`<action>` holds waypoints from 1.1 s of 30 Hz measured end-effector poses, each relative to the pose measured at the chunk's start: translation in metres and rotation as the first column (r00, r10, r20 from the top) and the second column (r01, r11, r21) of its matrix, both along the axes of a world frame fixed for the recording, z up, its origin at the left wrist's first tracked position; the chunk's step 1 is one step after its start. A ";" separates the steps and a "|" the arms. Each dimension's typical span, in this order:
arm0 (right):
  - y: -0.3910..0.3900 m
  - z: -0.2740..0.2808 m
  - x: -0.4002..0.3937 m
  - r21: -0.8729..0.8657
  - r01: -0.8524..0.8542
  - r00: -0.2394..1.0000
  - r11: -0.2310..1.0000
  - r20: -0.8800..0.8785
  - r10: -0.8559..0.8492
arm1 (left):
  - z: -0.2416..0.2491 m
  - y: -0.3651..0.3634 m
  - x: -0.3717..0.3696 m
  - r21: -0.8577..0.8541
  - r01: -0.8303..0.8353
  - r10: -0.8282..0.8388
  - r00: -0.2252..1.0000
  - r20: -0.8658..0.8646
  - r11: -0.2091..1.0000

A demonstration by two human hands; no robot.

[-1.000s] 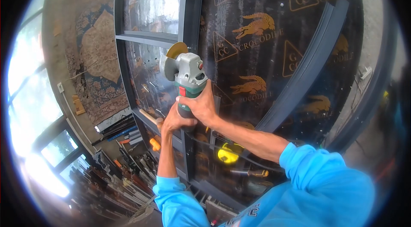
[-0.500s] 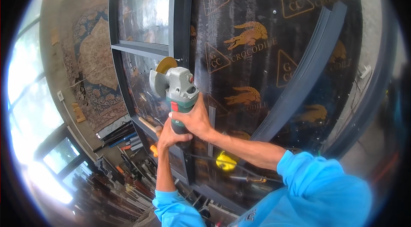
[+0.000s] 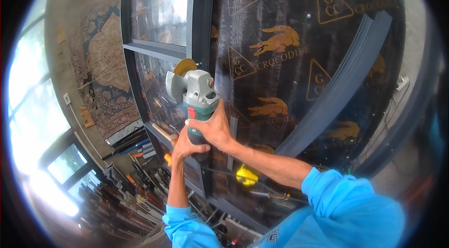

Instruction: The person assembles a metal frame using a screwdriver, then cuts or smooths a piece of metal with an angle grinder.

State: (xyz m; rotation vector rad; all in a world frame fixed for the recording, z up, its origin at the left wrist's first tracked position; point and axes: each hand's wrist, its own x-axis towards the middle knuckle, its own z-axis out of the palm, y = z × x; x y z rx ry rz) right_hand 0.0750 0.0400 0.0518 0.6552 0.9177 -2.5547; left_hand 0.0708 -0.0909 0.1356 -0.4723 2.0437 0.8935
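Observation:
Both hands grip an angle grinder (image 3: 200, 90) with a grey metal head and a green body. My left hand (image 3: 188, 145) is wrapped round the lower, dark part of its body. Higher up, just under the head, my right hand (image 3: 216, 128) closes round the green housing, its thumb below the red switch. A yellowish disc (image 3: 185, 67) with a metal guard (image 3: 175, 86) sits on the grinder's left side. The disc overlaps the crossing of bars on a dark grey metal frame (image 3: 198, 23) in this view.
The frame lies on a dark board (image 3: 262, 79) printed with crocodiles. A long grey profile (image 3: 334, 86) rests on the right. Near my right forearm are a yellow tape measure (image 3: 246, 175) and a screwdriver-like tool (image 3: 269, 195). A wooden-handled tool (image 3: 162, 133) lies left.
The view has shifted slightly, so the board and profile appear a little further right. Both hands keep their hold on the angle grinder, which stays at nearly the same spot by the frame.

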 end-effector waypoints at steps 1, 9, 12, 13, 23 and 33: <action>-0.001 -0.001 -0.001 0.021 0.001 1.000 1.000 -0.012 -0.001 | -0.001 -0.002 -0.001 0.002 0.003 -0.003 1.000 0.002 1.000; -0.003 0.001 -0.004 0.024 -0.014 1.000 1.000 0.015 0.014 | 0.002 -0.001 -0.007 -0.020 0.001 -0.001 1.000 0.003 1.000; -0.002 0.001 -0.003 0.029 -0.013 1.000 0.999 0.017 0.012 | 0.002 -0.001 -0.007 -0.029 0.009 -0.008 1.000 0.017 1.000; -0.002 0.001 -0.003 0.039 -0.018 1.000 0.999 0.013 0.017 | 0.002 -0.002 -0.006 -0.036 0.009 -0.008 1.000 0.029 0.999; 0.004 0.010 -0.009 0.048 -0.026 0.999 0.999 0.044 0.024 | 0.000 -0.003 -0.012 0.004 -0.025 0.025 0.997 0.066 1.000; -0.001 0.013 -0.003 0.103 -0.079 0.992 0.992 0.104 0.068 | -0.002 -0.008 -0.003 0.013 -0.071 0.069 0.993 0.100 0.997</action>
